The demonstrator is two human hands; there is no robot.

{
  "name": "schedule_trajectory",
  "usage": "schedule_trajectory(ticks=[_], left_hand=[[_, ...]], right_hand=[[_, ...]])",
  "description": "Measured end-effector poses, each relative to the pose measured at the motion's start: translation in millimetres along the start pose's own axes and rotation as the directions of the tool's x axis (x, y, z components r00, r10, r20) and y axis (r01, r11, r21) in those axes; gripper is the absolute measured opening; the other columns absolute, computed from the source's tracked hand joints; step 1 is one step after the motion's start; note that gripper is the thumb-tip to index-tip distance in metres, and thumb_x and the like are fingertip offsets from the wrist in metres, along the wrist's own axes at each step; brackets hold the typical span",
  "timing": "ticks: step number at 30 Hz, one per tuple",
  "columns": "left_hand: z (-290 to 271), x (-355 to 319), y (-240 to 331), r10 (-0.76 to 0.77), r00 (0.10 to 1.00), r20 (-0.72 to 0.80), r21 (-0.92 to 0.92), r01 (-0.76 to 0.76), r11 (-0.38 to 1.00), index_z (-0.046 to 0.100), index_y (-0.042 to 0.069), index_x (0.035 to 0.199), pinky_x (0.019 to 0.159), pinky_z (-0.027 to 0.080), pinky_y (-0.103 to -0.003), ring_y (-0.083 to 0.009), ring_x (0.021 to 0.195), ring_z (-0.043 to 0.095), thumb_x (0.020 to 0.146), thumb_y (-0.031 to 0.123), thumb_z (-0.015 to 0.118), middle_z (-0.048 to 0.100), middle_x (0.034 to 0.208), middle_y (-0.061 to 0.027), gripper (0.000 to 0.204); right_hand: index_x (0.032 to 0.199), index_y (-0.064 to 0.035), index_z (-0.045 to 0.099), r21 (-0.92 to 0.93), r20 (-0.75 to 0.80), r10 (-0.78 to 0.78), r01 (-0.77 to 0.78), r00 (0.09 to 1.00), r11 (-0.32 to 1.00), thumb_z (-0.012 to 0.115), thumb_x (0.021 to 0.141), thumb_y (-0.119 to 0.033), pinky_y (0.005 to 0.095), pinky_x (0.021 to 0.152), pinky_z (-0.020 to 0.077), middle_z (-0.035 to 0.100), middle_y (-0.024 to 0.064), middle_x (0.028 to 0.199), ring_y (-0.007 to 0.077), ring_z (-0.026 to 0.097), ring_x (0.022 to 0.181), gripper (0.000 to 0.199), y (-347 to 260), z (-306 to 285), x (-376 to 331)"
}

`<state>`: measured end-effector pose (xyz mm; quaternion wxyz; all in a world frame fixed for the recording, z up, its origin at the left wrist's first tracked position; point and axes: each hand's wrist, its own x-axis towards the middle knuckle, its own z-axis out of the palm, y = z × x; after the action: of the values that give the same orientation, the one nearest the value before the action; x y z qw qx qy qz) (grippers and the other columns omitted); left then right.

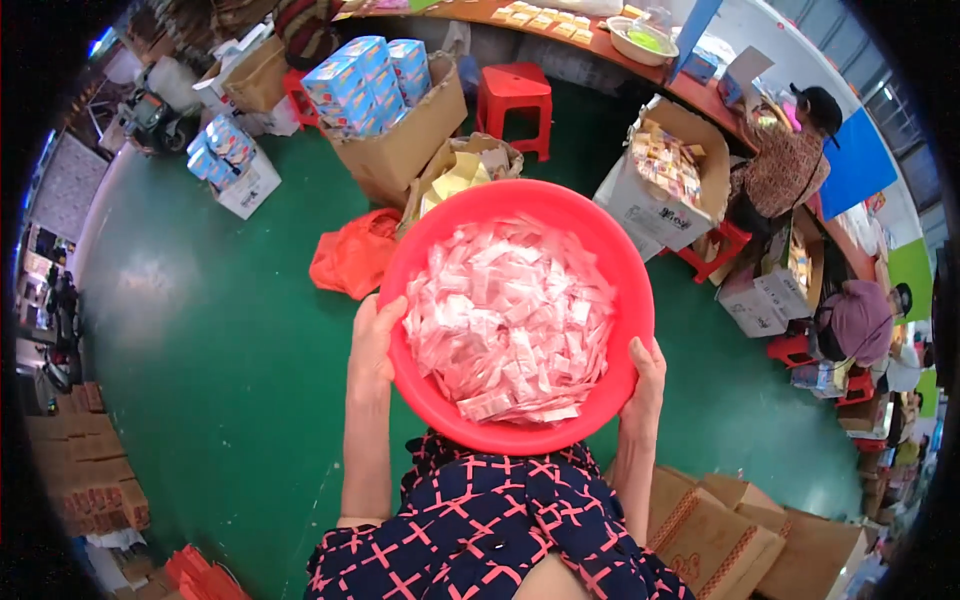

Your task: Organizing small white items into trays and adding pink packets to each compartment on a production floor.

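Observation:
A round red plastic basin [640, 255] is held out in front of my body, level with its opening up. It is heaped with many small clear-wrapped packets [510, 310], pinkish white. My left hand [375, 340] grips the basin's left side, its thumb on the rim and the other fingers mostly hidden. On the opposite side my right hand [645, 378] holds the rim the same way, fingers tucked beneath.
Past the basin stand an open carton [400, 145] of blue boxes and a red stool [515, 105]. A red plastic bag [352, 252] lies on the green floor. At right, a seated person [785, 160] works at a long bench beside a filled carton [670, 190]. Flat cartons [715, 540] lie lower right.

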<state>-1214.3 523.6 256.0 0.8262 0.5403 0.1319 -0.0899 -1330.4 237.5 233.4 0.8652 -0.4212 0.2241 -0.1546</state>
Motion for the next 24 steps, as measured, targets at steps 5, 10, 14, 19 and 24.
schedule_trajectory(ticks=[5,10,14,19,24], left_hand=[[38,99,-18,-0.094,0.992,0.083,0.028,0.091,0.995,0.050,-0.001,0.099,0.073,0.048,-0.031,-0.0173,0.082,0.058,0.078,0.007,0.054,0.057,0.094,-0.0100,0.023],[76,190,-33,-0.129,0.989,0.068,0.008,0.128,0.992,0.051,-0.001,0.096,0.073,0.048,-0.031,-0.0174,0.082,0.058,0.079,0.008,0.053,0.058,0.093,-0.0107,0.020],[105,255,-18,-0.081,0.997,-0.012,0.001,0.081,0.997,0.051,-0.001,0.098,0.074,0.048,-0.031,-0.0174,0.083,0.058,0.079,0.008,0.053,0.058,0.094,-0.0104,0.021],[149,328,4,-0.003,0.996,-0.087,-0.045,-0.001,0.999,0.050,-0.002,0.099,0.074,0.046,-0.031,-0.0172,0.082,0.057,0.078,0.007,0.052,0.057,0.094,-0.0096,0.022],[157,399,-10,0.062,0.959,-0.276,0.040,-0.053,0.998,0.051,-0.001,0.100,0.076,0.046,-0.033,-0.0184,0.086,0.056,0.078,0.008,0.051,0.057,0.097,-0.0105,0.024]], right_hand=[[0.104,0.0006,0.051,-0.004,-0.161,-0.021,0.021,0.987,1.000,0.053,0.080,-0.009,0.0252,0.073,0.0459,0.059,0.0063,0.094,0.0134,0.057,0.081,0.026,-11,7,79],[0.104,0.0006,0.051,0.010,-0.148,0.032,-0.031,0.988,0.999,0.051,0.081,-0.006,0.0248,0.072,0.0467,0.059,0.0074,0.094,0.0132,0.058,0.080,0.024,-15,12,191],[0.105,0.0012,0.051,-0.016,-0.092,0.072,-0.074,0.993,0.997,0.051,0.080,-0.006,0.0247,0.072,0.0463,0.059,0.0075,0.096,0.0127,0.057,0.081,0.026,-14,42,287],[0.105,0.0021,0.050,-0.064,0.074,0.115,-0.110,0.991,0.992,0.051,0.080,-0.005,0.0242,0.074,0.0449,0.058,0.0078,0.096,0.0115,0.056,0.082,0.026,-31,88,408],[0.102,0.0011,0.051,-0.309,0.215,0.147,-0.076,0.966,0.948,0.057,0.076,-0.009,0.0212,0.070,0.0427,0.058,0.0052,0.091,0.0090,0.054,0.078,0.029,-39,112,507]])
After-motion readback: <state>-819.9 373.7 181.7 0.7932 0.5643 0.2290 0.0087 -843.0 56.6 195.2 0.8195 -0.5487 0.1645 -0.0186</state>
